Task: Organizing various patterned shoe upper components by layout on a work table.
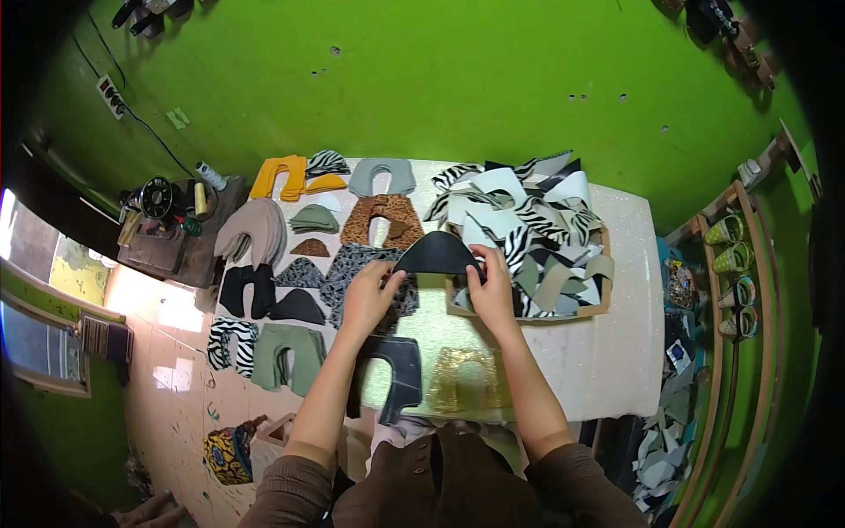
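Between my two hands I hold a black, dome-shaped leather piece (437,253) above the middle of the table. My left hand (373,287) pinches its left corner between thumb and fingers. Its right corner is gripped by my right hand (492,283). Below my hands, near the front edge, lie a black U-shaped piece (407,374) and a shiny gold U-shaped piece (463,380). Grey-and-black patterned pieces (339,273) lie beside my left hand, partly covered by it. A brown spotted U-shaped stack (409,224) sits just beyond the held piece.
An open cardboard box (585,311) heaped with scraps stands right of my hands. Stacks of cut pieces, including yellow (283,179), beige (251,231) and green (290,356), cover the table's left. Further left is a sewing machine (158,201); a wooden rack (711,387) with sandals stands right.
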`<state>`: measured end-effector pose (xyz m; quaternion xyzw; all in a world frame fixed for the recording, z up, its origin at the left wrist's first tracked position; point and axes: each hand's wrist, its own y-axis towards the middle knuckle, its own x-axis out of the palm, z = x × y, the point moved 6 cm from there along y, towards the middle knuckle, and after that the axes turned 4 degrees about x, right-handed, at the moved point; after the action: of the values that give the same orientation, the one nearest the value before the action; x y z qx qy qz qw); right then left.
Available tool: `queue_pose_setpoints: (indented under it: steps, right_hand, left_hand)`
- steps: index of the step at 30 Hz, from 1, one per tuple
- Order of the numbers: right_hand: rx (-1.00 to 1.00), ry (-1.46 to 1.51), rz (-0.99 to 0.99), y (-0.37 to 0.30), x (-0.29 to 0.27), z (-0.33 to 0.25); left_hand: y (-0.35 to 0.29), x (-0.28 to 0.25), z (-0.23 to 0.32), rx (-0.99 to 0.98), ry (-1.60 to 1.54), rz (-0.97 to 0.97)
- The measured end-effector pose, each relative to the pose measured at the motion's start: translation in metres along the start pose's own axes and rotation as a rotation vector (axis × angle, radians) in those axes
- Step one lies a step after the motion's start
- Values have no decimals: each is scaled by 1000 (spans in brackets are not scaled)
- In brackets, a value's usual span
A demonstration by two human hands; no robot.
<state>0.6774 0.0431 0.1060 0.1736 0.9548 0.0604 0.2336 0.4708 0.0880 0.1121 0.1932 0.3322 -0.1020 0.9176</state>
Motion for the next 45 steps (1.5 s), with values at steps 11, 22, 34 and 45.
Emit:
queue_pose_setpoints:
  steps: [11, 22, 34, 45]
  right_hand:
    - [-171, -2, -269, -42, 203, -58]
    - [-176, -312, -440, -64, 302, -53]
    - [-273, -606, -492, -62, 310, -66]
    - [-449, -738, -584, -55, 330, -64]
  left_hand:
    - [-62, -124, -153, -106, 281, -20]
    - [-88, -153, -225, -29, 612, -219]
    - [-68, -164, -220, 79, 484, -259]
    - [-57, -114, -235, 167, 365, -634]
